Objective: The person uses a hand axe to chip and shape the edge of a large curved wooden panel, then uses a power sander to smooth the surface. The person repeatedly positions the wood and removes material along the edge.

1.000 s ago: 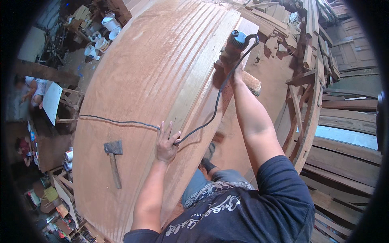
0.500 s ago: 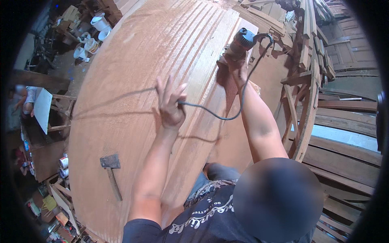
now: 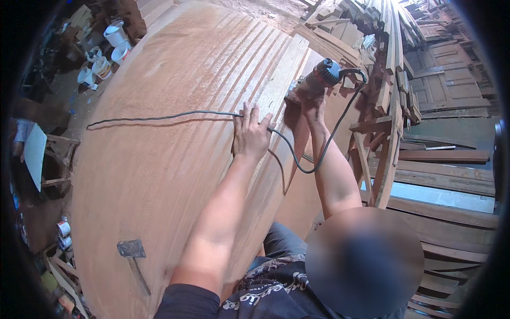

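Looking down from the head camera, you have your right hand (image 3: pixel 314 110) wrapped around the dusty body of a power tool (image 3: pixel 323 74) with a dark ribbed cap; the fingers on its far side are hidden. The tool is tilted at the right edge of a broad wooden panel (image 3: pixel 149 170), near the upper end of a pale wood strip (image 3: pixel 273 80).

Your left hand (image 3: pixel 251 137) lies palm down over the grooved part of the panel, its fingers extended and slightly apart. A dark cord (image 3: pixel 170 115) crosses the panel from the left, passes at your left fingers, then loops below your right wrist and up to the tool's cap. You cannot tell from here whether those fingers pinch the cord or only rest over it.

Nearer you, toward the panel's left side, a hammer (image 3: pixel 135 267) with a blocky head and wooden handle lies on the dusty surface, well apart from both hands. White buckets (image 3: pixel 116 34) stand on the floor beyond the panel's far left edge, and long planks (image 3: pixel 441 175) fill the right side, below a panelled door (image 3: pixel 440 87).
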Demonstrator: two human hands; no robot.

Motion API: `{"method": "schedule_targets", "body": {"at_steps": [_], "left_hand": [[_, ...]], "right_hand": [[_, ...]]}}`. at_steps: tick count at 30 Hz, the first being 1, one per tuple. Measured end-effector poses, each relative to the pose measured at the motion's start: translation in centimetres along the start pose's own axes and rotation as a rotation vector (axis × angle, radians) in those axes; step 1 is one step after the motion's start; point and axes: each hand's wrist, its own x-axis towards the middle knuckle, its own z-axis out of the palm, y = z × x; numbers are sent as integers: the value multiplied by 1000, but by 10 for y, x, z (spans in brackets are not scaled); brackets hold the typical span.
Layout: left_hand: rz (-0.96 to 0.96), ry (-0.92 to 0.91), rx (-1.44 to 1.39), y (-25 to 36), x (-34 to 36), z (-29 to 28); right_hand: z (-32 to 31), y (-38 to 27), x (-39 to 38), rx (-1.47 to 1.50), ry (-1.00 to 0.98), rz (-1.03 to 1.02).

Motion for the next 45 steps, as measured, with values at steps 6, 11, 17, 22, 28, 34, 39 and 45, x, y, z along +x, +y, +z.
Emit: {"method": "schedule_targets", "body": {"at_steps": [6,11,17,22,28,34,39,45], "left_hand": [[-17,-88,68,-3,0,-1],[6,-71,55,-5,4,1],[9,-113,71,0,6,-6],[-11,-109,77,-1,7,-11],[8,-125,120,-1,6,-11],[9,-106,123,0,5,-10],[8,-77,98,1,6,-8],[10,-90,99,0,5,-7]], "right_hand": [[6,-9,-1,-22,25,10],[6,11,17,593,-30,137],[7,39,37,677,-20,139],[5,26,53,91,-26,-138],[-1,27,81,67,-17,-164],[0,30,100,75,-22,-162],[1,31,114,88,-29,-155],[2,34,129,111,-29,-140]]}}
